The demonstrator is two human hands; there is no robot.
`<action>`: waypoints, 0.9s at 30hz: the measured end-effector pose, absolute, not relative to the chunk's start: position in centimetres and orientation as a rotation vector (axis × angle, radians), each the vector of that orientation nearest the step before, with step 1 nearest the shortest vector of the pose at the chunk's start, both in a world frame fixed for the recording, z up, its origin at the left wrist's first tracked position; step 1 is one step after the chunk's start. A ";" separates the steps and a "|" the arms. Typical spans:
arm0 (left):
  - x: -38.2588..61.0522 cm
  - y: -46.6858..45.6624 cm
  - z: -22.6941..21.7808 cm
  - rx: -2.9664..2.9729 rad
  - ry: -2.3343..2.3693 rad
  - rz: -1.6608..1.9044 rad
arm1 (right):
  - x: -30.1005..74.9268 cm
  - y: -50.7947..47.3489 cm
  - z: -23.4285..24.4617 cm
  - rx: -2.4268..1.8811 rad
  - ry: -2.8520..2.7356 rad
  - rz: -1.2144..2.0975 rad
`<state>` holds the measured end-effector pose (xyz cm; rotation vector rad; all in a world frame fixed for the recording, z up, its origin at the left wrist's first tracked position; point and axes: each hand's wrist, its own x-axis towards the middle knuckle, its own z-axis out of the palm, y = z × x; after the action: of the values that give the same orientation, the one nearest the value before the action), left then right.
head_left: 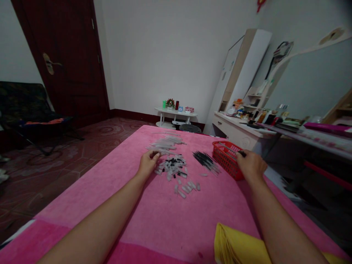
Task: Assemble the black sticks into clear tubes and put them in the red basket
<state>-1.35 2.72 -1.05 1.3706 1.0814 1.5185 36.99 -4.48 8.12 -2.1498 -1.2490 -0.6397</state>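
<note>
My right hand (253,165) is closed around the black end of a slim pen (229,147), whose pale shaft points left over the red plastic basket (228,165). My left hand (148,162) has its fingers pinched together beside a heap of small clear and black caps (172,167). Whether something small sits in that pinch, I cannot make out. Just beyond it lies a pile of long, whitish translucent tubes (165,142). Thin black refill-like sticks (205,161) lie in a bundle left of the basket. Several loose clear caps (187,189) are scattered nearer to me.
A pink cloth (154,220) covers the table. Folded yellow cloth (239,245) lies at the front right, under my right forearm. Beyond the table stand a low white shelf (176,112) and, to the right, a cluttered dresser (242,126). A folding chair (27,106) is at left.
</note>
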 end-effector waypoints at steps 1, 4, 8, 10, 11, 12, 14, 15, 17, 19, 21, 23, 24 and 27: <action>-1.5 2.9 -1.1 1.464 1.136 1.510 | 36.5 -4.4 8.1 -2.114 -1.294 -0.679; -2.3 3.6 -1.3 1.857 1.332 1.429 | 34.4 -4.1 8.1 -1.925 -1.440 -0.729; -3.0 4.3 -1.5 2.260 1.535 1.166 | 30.7 -3.7 7.4 -1.687 -1.655 -0.497; -2.9 4.5 -1.7 2.359 1.581 1.014 | 29.1 -3.6 6.6 -1.612 -1.759 -0.372; -2.9 4.6 -1.7 2.393 1.605 0.953 | 28.4 -3.6 6.2 -1.591 -1.809 -0.321; -2.8 4.6 -1.8 2.420 1.628 0.903 | 27.7 -3.6 5.8 -1.581 -1.842 -0.280; -2.6 4.5 -1.8 2.470 1.667 0.840 | 26.8 -3.6 5.1 -1.571 -1.894 -0.219; -2.6 4.5 -1.8 2.496 1.682 0.823 | 26.5 -3.6 4.9 -1.568 -1.911 -0.194; -2.7 4.5 -1.7 2.545 1.709 0.795 | 26.0 -3.6 4.6 -1.558 -1.939 -0.135; -2.8 4.5 -1.5 2.565 1.755 0.779 | 25.6 -3.6 4.6 -1.543 -1.987 -0.047; -2.9 4.4 -1.3 2.558 1.797 0.764 | 25.0 -3.8 4.5 -1.515 -2.067 0.059; -2.9 4.3 -1.1 2.535 1.835 0.756 | 24.3 -4.1 4.5 -1.480 -2.160 0.147; -2.9 4.3 -1.1 2.522 1.851 0.755 | 23.9 -4.3 4.4 -1.466 -2.198 0.175; -2.9 4.0 -0.8 2.496 1.896 0.766 | 22.9 -4.8 4.2 -1.487 -2.272 0.182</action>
<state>-2.90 4.00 -0.81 2.4961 1.8964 0.7655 22.91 -4.75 4.19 -1.4865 -2.2720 0.1818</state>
